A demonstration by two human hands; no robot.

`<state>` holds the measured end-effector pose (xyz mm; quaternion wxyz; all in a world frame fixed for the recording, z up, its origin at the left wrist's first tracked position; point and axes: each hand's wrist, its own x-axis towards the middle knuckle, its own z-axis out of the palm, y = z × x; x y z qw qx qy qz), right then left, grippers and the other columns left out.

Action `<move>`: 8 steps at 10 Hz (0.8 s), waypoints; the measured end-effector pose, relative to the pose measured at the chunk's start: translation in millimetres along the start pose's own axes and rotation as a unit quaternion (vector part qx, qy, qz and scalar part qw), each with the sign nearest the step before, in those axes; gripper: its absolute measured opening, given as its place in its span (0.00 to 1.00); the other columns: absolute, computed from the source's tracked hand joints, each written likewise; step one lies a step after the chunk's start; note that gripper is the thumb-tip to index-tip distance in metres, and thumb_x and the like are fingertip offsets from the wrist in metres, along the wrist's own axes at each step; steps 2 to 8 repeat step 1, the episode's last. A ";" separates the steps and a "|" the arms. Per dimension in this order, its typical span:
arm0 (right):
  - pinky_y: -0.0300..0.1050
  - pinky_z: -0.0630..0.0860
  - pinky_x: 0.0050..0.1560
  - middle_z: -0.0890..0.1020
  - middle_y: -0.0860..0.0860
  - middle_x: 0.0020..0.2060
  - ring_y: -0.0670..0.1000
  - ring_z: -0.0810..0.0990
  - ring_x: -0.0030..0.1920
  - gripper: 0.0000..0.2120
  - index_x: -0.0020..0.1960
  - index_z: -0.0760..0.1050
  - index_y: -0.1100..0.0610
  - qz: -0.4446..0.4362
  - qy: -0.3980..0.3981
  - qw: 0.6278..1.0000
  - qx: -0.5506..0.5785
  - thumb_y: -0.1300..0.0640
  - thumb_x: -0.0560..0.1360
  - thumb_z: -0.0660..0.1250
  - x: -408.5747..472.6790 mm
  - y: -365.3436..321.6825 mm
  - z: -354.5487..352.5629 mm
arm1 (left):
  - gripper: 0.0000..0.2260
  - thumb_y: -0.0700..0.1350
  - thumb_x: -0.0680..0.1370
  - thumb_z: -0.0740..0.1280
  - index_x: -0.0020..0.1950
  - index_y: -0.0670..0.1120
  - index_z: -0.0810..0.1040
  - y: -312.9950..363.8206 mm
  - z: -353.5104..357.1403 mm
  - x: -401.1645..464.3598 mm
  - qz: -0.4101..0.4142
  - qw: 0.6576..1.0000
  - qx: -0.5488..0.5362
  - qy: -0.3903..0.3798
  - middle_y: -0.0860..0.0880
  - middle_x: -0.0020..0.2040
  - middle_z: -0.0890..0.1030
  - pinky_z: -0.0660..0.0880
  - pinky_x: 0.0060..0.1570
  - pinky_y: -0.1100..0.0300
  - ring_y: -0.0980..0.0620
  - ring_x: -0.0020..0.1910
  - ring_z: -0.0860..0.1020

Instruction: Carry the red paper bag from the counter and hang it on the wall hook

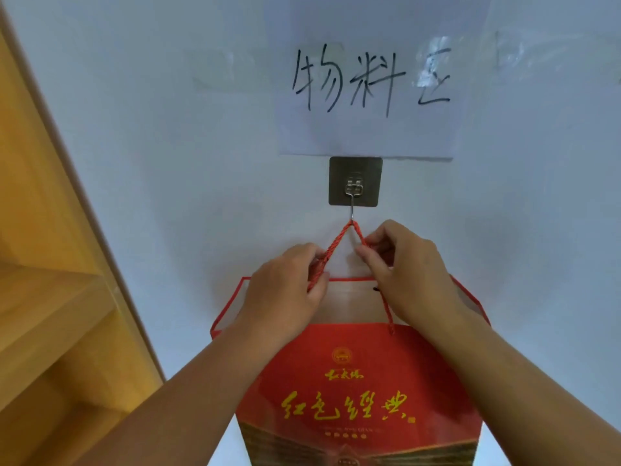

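Note:
The red paper bag [356, 391] with gold lettering hangs in front of the white wall, its mouth open toward me. Its red braided cord handle [339, 238] runs up to a point over the metal wall hook [352, 210], which sits on a grey adhesive plate [355, 181]. My left hand [285, 290] pinches the left strand of the cord below the hook. My right hand [406, 274] pinches the right strand. Both hands are just under the hook, about level with the bag's rim.
A white paper sign [364, 85] with black handwriting is taped to the wall directly above the hook. A yellow wooden cabinet or door frame [50, 264] runs along the left side, close to the bag.

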<state>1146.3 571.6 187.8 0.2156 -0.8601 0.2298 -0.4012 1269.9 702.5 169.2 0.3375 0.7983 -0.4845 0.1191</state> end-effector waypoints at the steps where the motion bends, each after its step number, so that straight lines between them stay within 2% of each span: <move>1: 0.55 0.83 0.49 0.85 0.46 0.41 0.49 0.83 0.44 0.06 0.48 0.80 0.51 0.006 -0.010 1.000 0.003 0.49 0.78 0.71 -8.9 -9.9 -12.0 | 0.17 0.56 0.80 0.67 0.67 0.53 0.76 -2.5 -7.1 -12.2 0.007 1.000 0.012 0.013 0.55 0.59 0.81 0.76 0.51 0.60 0.53 0.56 0.80; 8: 0.55 0.83 0.49 0.85 0.46 0.41 0.49 0.83 0.44 0.06 0.48 0.80 0.51 0.006 -0.010 1.000 0.003 0.49 0.78 0.71 -8.9 -9.9 -12.0 | 0.17 0.56 0.80 0.67 0.67 0.53 0.76 -2.5 -7.1 -12.2 0.007 1.000 0.012 0.013 0.55 0.59 0.81 0.76 0.51 0.60 0.53 0.56 0.80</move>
